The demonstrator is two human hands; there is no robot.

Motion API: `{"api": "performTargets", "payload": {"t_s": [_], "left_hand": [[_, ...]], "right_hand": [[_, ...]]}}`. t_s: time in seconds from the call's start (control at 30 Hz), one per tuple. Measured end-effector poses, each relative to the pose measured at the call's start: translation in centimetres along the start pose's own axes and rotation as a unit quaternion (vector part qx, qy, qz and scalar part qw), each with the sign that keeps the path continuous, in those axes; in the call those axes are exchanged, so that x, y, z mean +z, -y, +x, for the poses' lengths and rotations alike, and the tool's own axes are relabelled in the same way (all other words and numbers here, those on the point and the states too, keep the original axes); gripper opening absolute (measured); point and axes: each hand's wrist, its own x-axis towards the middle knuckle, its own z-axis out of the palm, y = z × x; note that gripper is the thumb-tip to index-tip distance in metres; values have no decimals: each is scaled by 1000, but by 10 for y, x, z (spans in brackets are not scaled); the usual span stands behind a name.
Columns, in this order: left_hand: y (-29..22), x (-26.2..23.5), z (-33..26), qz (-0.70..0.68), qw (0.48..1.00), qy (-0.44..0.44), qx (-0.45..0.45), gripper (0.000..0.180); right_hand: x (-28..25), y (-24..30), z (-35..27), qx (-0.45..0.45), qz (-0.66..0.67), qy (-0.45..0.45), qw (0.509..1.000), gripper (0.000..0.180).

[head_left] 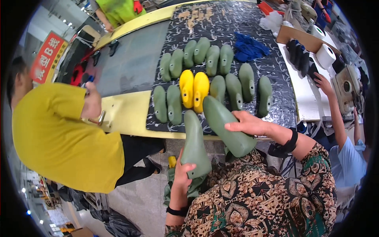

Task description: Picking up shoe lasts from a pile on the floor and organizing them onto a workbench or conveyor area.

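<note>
My left hand is closed around the heel end of a green shoe last, its toe pointing up toward the table edge. In my right hand is a second green shoe last, tilted, with its toe up to the left and its heel low at the right. Both lasts are held side by side just before the black-covered table. Beyond them stand several green shoe lasts in rows, mostly in pairs. A yellow pair of lasts stands among them.
A crumpled blue cloth lies behind the rows. At left, a person in a yellow shirt works beside a grey conveyor belt. On the right are a white worktable, a white thread cone and another person's arm.
</note>
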Motion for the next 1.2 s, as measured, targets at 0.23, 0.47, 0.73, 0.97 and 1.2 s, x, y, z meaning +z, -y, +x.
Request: {"api": "performTargets", "payload": {"t_s": [0.23,0.47,0.73,0.97,1.2], "left_hand": [[-26,38,57,38,996,84,20,80],[-80,50,87,37,993,107,30,77],[-124,54,150,106,978,180,24,74],[-129,75,198,57,954,270,-115,74],[-111,130,240,43,949,237,-203,72]], "right_hand": [[-56,-13,-15,-18,14,-136,990,58],[-72,0,21,17,19,-161,987,57],[-93,10,51,6,-83,-242,967,57],[-184,-6,53,180,-180,-290,922,58],[-281,-37,136,158,-387,-267,869,64]]}}
